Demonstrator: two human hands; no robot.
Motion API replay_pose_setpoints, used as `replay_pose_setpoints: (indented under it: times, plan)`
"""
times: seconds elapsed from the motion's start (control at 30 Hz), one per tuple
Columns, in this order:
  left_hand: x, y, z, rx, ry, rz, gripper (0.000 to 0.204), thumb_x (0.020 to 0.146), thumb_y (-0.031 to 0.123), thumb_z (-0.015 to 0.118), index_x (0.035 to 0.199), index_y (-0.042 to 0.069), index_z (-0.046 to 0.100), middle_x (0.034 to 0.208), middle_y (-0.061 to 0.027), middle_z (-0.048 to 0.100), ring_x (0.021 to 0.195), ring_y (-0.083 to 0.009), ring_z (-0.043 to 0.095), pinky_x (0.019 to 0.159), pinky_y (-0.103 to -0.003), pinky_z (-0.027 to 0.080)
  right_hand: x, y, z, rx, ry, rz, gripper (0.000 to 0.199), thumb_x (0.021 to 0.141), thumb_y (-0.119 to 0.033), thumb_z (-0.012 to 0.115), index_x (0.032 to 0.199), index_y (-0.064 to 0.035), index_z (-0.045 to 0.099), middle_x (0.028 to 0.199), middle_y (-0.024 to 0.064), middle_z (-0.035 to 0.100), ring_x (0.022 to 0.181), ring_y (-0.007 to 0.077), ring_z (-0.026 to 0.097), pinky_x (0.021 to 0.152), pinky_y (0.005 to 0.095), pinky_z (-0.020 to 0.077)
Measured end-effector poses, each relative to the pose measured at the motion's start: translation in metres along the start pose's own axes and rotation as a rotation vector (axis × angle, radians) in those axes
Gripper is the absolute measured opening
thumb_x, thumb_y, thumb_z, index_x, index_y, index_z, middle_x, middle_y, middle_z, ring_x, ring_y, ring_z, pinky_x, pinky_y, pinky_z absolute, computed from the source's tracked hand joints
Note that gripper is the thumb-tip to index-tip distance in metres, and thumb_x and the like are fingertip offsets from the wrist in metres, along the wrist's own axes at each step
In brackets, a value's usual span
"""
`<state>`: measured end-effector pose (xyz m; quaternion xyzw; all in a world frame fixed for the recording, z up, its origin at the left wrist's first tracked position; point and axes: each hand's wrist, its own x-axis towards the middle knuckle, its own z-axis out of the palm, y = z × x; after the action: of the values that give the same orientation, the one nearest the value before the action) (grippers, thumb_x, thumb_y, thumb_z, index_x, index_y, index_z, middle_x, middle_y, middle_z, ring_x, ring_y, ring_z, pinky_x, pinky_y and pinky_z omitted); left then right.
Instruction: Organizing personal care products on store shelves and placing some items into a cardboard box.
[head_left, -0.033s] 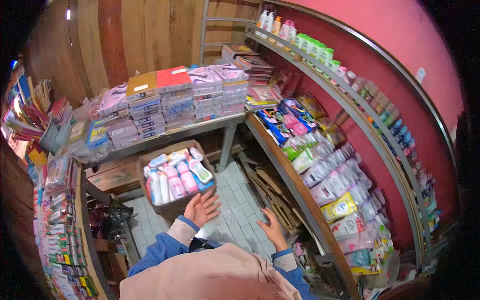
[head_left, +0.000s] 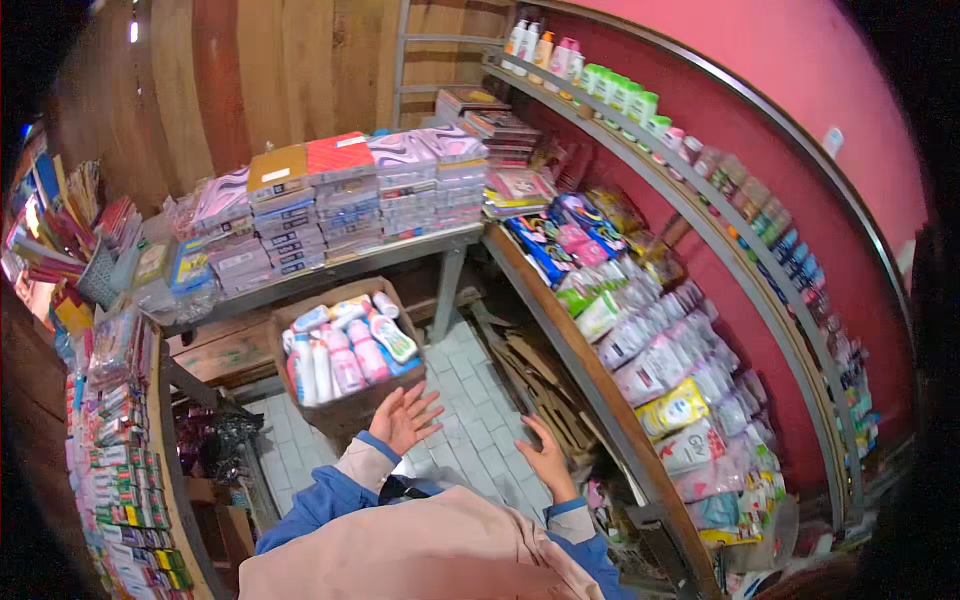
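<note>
Both my hands hover over the light tiled floor with nothing in them. My left hand (head_left: 405, 418) has its fingers spread, palm partly up, just in front of a cardboard box (head_left: 345, 418). In the box stand and lie several bottles, among them pink bottles (head_left: 368, 356), white bottles (head_left: 321, 370) and a white bottle with a green label (head_left: 393, 340). My right hand (head_left: 547, 458) is apart from the left, thumb and fingers open, near the wooden edge (head_left: 590, 385) of the right-hand shelf.
Stacks of boxed paper goods (head_left: 345, 200) fill the back table (head_left: 400, 246). Packaged pads and wipes (head_left: 672, 408) cover the right shelf, with bottles (head_left: 620, 97) on a rack above. Small cartons (head_left: 125, 460) crowd the left shelf. Flattened cardboard (head_left: 548, 385) lies under the right shelf.
The view has shifted slightly, so the box and shelves sit a little further left in it. My hands keep the same open pose.
</note>
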<state>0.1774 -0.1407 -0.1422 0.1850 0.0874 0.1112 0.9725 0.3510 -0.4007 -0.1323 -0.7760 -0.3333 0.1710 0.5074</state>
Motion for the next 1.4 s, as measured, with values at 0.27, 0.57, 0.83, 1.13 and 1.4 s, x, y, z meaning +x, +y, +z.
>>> replay_pose_setpoints:
  times: [0.27, 0.57, 0.83, 1.13, 1.4]
  plan:
    - [0.004, -0.126, 0.080, 0.083, -0.143, -0.142, 0.061, 0.087, 0.048, 0.048, 0.138, 0.017, 0.035, 0.142, -0.0126, 0.035, 0.125, -0.0341, 0.039, 0.103, -0.052, 0.031, -0.123, 0.026, -0.140, 0.119, 0.167, 0.061, 0.049, 0.082, -0.024, 0.068, 0.125, -0.0084, 0.052, 0.135, 0.0111, 0.043, 0.124, 0.0216, 0.041, 0.099, 0.0325, 0.0364]
    - [0.056, -0.170, 0.177, 0.151, -0.228, -0.231, 0.057, 0.086, 0.049, 0.049, 0.133, 0.016, 0.043, 0.138, -0.0141, 0.039, 0.123, -0.0341, 0.040, 0.100, -0.053, 0.033, -0.177, -0.020, -0.317, 0.073, 0.512, -0.167, 0.049, 0.083, -0.020, 0.066, 0.128, -0.0087, 0.050, 0.136, 0.0113, 0.042, 0.127, 0.0225, 0.038, 0.102, 0.0363, 0.0347]
    - [0.149, -0.148, 0.344, 0.326, -0.669, 0.013, 0.057, 0.090, 0.049, 0.040, 0.137, 0.016, 0.038, 0.131, -0.0136, 0.047, 0.113, -0.0313, 0.051, 0.093, -0.048, 0.042, -0.190, -0.174, -0.474, -0.509, 0.808, -0.378, 0.051, 0.079, -0.019, 0.068, 0.127, -0.0124, 0.051, 0.141, 0.0108, 0.036, 0.128, 0.0272, 0.038, 0.097, 0.0388, 0.0390]
    - [0.213, -0.161, 0.600, 0.865, -1.196, 0.584, 0.064, 0.082, 0.043, 0.059, 0.130, 0.003, 0.042, 0.134, -0.0151, 0.044, 0.122, -0.0254, 0.044, 0.096, -0.042, 0.039, -0.180, -0.291, -0.600, -1.381, 1.143, -0.530, 0.049, 0.074, -0.018, 0.069, 0.120, -0.0081, 0.056, 0.134, 0.0155, 0.043, 0.124, 0.0330, 0.041, 0.104, 0.0407, 0.0304]
    - [0.253, -0.229, 0.650, 0.737, -0.950, 0.648, 0.068, 0.081, 0.042, 0.059, 0.135, 0.006, 0.036, 0.136, -0.0144, 0.042, 0.124, -0.0250, 0.042, 0.099, -0.041, 0.037, -0.068, -0.390, -0.820, -1.499, 1.278, -0.708, 0.048, 0.076, -0.030, 0.067, 0.119, -0.0113, 0.056, 0.128, 0.0154, 0.049, 0.116, 0.0331, 0.049, 0.098, 0.0402, 0.0385]
